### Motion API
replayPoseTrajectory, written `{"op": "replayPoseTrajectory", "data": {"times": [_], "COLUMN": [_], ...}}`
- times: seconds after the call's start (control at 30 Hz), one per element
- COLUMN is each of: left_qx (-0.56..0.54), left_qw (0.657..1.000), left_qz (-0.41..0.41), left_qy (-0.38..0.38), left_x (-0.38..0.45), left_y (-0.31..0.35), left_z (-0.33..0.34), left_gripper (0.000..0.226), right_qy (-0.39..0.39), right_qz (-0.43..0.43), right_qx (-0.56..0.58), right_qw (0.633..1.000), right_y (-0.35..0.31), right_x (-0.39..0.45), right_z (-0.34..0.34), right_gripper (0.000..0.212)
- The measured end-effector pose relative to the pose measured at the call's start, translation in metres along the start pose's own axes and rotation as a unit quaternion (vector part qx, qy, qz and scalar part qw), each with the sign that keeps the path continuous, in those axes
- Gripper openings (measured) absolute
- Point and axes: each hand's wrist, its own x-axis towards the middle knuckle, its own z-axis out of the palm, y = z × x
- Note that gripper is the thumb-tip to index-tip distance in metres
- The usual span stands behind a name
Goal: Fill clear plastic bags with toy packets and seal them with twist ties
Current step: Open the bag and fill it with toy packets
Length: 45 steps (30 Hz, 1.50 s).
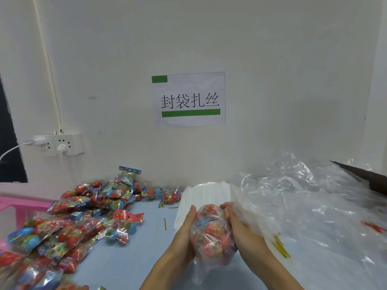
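Note:
A clear plastic bag (211, 233) stuffed with red and blue toy packets is held between both hands above the blue table (129, 266). My left hand (185, 235) cups its left side and my right hand (240, 229) wraps its right side, fingers curled over the top. The bag's loose open end hangs down toward me. A big pile of toy packets (69, 222) covers the table's left part. Yellow twist ties (281, 246) lie in a small bunch just right of my right wrist. One single tie (165, 224) lies left of my hands.
A heap of empty clear bags (314, 206) fills the right side. A white stack of flat bags (205, 195) lies behind my hands. A pink basket (18, 206) stands at far left. On the wall are a paper sign (189, 99) and a power strip (58, 144).

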Motion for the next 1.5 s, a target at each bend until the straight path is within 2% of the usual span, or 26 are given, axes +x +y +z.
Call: {"op": "replayPoseTrajectory", "data": {"times": [0.07,0.13,0.2,0.23,0.4,0.5,0.67,0.9,1.03,1.2,1.43,1.5], "left_qx": [0.024,0.126,0.269,0.311,0.362,0.355,0.347,0.320,0.297,0.250,0.189,0.173], "left_qw": [0.999,0.989,0.951,0.935,0.903,0.892,0.897,0.919,0.934,0.957,0.974,0.978], "left_qz": [0.018,0.074,0.146,0.167,0.225,0.270,0.269,0.210,0.168,0.121,0.110,0.108], "left_qy": [0.021,0.031,0.046,0.040,-0.053,-0.076,-0.047,-0.098,-0.103,-0.088,-0.056,-0.038], "left_x": [0.003,0.004,0.003,0.003,-0.002,-0.002,-0.003,-0.009,-0.010,-0.008,-0.003,-0.002], "left_y": [-0.001,-0.005,-0.009,-0.012,-0.017,-0.019,-0.013,0.000,0.003,0.000,-0.001,-0.001], "left_z": [-0.002,-0.004,-0.005,-0.006,-0.007,-0.003,-0.008,-0.014,-0.019,-0.021,-0.022,-0.024], "left_gripper": [0.064,0.048,0.027,0.027,0.094,0.097,0.079,0.069,0.064,0.055,0.067,0.072], "right_qy": [0.016,0.058,0.103,0.128,0.162,0.154,0.101,-0.004,-0.071,-0.116,-0.198,-0.187], "right_qz": [-0.005,-0.005,-0.006,0.006,0.045,0.037,0.014,0.006,-0.030,-0.059,-0.034,-0.039], "right_qx": [0.038,0.068,0.098,0.102,0.132,0.136,0.093,0.006,0.015,0.066,0.096,0.110], "right_qw": [0.999,0.996,0.990,0.986,0.977,0.978,0.990,1.000,0.997,0.989,0.975,0.975], "right_y": [0.007,0.010,0.009,0.008,0.015,0.016,0.010,0.010,0.006,0.000,-0.005,-0.004], "right_x": [0.001,0.004,0.006,0.008,0.016,0.018,0.012,0.014,0.010,0.010,0.010,0.013], "right_z": [-0.004,-0.008,-0.010,-0.011,-0.015,-0.016,-0.021,-0.032,-0.038,-0.046,-0.059,-0.060], "right_gripper": [0.036,0.039,0.043,0.044,0.041,0.039,0.042,0.040,0.053,0.048,0.039,0.035]}}
